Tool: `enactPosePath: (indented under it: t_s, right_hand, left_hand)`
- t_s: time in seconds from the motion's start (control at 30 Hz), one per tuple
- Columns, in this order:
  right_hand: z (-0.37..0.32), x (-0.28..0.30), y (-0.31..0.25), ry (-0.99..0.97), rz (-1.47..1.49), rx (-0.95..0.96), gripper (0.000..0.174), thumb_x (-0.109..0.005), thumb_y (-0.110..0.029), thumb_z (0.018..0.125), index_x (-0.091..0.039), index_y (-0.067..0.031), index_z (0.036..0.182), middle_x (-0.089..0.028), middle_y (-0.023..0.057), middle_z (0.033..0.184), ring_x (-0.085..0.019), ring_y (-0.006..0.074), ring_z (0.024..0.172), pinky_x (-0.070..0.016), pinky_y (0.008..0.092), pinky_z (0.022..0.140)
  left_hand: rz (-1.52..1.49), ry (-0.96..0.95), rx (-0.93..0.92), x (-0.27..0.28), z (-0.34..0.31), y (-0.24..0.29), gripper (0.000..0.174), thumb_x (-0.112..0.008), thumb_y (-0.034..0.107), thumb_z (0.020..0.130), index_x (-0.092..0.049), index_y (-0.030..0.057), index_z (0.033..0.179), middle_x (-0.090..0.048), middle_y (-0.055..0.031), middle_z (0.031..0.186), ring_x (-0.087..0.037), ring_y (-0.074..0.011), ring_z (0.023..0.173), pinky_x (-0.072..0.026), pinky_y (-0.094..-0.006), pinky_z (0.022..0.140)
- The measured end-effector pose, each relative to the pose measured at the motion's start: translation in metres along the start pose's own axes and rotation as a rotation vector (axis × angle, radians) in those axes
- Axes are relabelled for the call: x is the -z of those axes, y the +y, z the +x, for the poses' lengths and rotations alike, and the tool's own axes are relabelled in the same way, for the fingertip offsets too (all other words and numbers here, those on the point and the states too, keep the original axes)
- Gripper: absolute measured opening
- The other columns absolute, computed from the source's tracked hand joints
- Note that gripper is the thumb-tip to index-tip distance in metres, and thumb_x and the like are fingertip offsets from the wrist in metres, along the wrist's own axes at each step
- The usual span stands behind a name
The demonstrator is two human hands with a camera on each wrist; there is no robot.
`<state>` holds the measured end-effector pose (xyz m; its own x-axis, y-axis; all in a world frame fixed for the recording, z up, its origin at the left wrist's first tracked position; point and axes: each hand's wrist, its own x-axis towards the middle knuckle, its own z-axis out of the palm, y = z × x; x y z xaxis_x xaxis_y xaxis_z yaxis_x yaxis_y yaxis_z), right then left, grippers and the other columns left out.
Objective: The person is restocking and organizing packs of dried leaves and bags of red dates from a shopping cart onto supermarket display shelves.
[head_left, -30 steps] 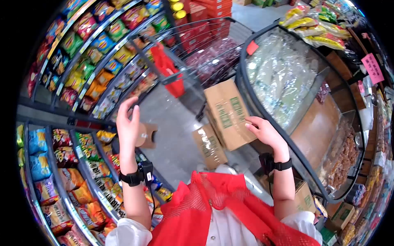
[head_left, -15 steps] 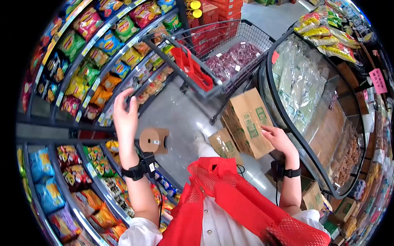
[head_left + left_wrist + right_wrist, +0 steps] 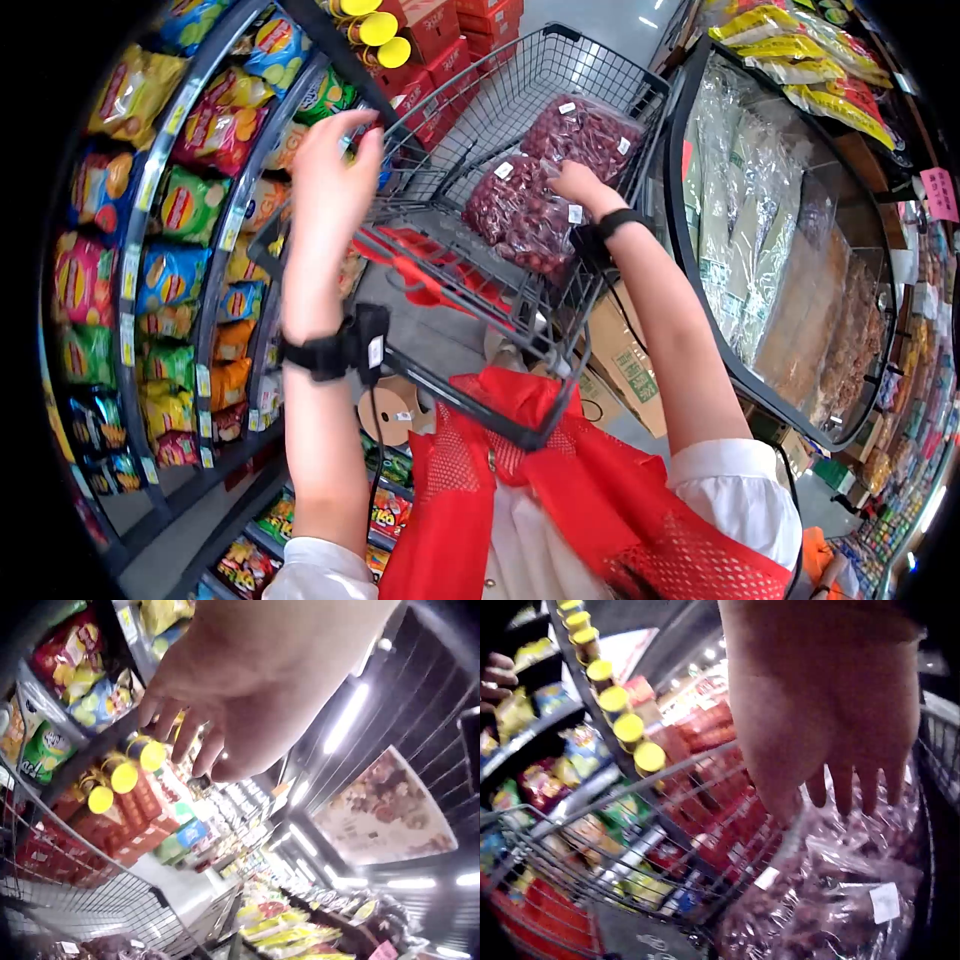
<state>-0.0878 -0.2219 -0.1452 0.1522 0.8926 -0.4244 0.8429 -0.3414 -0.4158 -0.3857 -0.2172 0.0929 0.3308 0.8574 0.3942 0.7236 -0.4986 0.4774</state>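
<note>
Clear bags of small dark red fruit [image 3: 520, 215] with white labels lie in a wire shopping cart [image 3: 455, 120]. Over them is my right hand [image 3: 585, 190], its fingertips at the bags; in the right wrist view its fingers [image 3: 844, 787] point down, spaced apart, above the crinkled plastic [image 3: 840, 900]. Whether they touch it I cannot tell. My left hand [image 3: 335, 175] is raised over the cart's left side near the chip shelf, fingers loosely bent and holding nothing; the left wrist view shows the same hand [image 3: 225, 697].
Chip bags [image 3: 190, 205] fill the shelves at left. A red strap-like item [image 3: 425, 270] hangs at the cart's near end. Cardboard boxes [image 3: 630, 365] stand on the floor, beside a glass-sided bin with long clear packages [image 3: 745, 200]. Red cartons [image 3: 430, 90] are stacked behind the cart.
The cart now appears nearer, in front of my body. My right hand has moved from the cardboard box up and over to the fruit bags. My left hand is higher in view.
</note>
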Motion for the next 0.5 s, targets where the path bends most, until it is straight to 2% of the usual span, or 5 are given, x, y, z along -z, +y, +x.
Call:
enactPosePath:
  t_s: [0.1, 0.27, 0.33, 0.4, 0.5]
  right_hand:
    - [0.022, -0.028, 0.002, 0.058, 0.075, -0.327, 0.053, -0.058, -0.027, 0.074, -0.044, -0.0045, 0.120, -0.044, 0.0152, 0.125, -0.042, 0.0348, 0.116, -0.0360, 0.0431, 0.095]
    - [0.038, -0.083, 0.031, 0.219, 0.199, -0.439, 0.058, -0.063, -0.040, 0.075, -0.043, -0.0041, 0.117, -0.045, 0.0155, 0.121, -0.046, 0.0352, 0.110, -0.0387, 0.0438, 0.091]
    - [0.031, -0.078, 0.025, 0.173, 0.103, -0.402, 0.049, -0.060, -0.038, 0.078, -0.048, -0.0040, 0.113, -0.047, 0.0145, 0.115, -0.047, 0.0336, 0.109, -0.0390, 0.0443, 0.090]
    - [0.033, -0.072, 0.022, 0.195, 0.083, -0.406, 0.057, -0.066, -0.040, 0.072, -0.049, -0.0062, 0.115, -0.050, 0.0148, 0.111, -0.049, 0.0344, 0.106, -0.0402, 0.0426, 0.089]
    - [0.048, -0.068, 0.024, 0.181, -0.441, -0.034, 0.052, -0.070, -0.026, 0.069, -0.050, -0.0043, 0.111, -0.052, 0.0136, 0.107, -0.050, 0.0334, 0.105, -0.0424, 0.0434, 0.085]
  left_hand:
    - [0.091, -0.149, 0.006, -0.080, 0.042, -0.023, 0.025, -0.058, 0.019, 0.077, -0.060, 0.0022, 0.096, -0.059, -0.0178, 0.096, -0.055, -0.0331, 0.093, -0.0434, -0.0376, 0.083]
    - [0.193, -0.613, 0.086, -0.171, 0.032, -0.055, 0.030, -0.058, 0.025, 0.078, -0.060, 0.0034, 0.099, -0.059, -0.0194, 0.097, -0.055, -0.0353, 0.095, -0.0432, -0.0408, 0.084]
    - [0.142, -0.812, 0.148, -0.191, 0.026, -0.072, 0.034, -0.057, 0.027, 0.080, -0.058, 0.0030, 0.104, -0.058, -0.0202, 0.103, -0.053, -0.0343, 0.100, -0.0420, -0.0395, 0.086]
    - [0.098, -0.879, 0.168, -0.200, 0.025, -0.078, 0.036, -0.057, 0.026, 0.080, -0.057, 0.0013, 0.106, -0.057, -0.0202, 0.107, -0.052, -0.0331, 0.103, -0.0410, -0.0381, 0.088]
    - [-0.004, -0.875, 0.193, -0.195, 0.031, -0.070, 0.035, -0.056, 0.024, 0.081, -0.057, -0.0006, 0.105, -0.058, -0.0197, 0.105, -0.053, -0.0324, 0.102, -0.0411, -0.0368, 0.088]
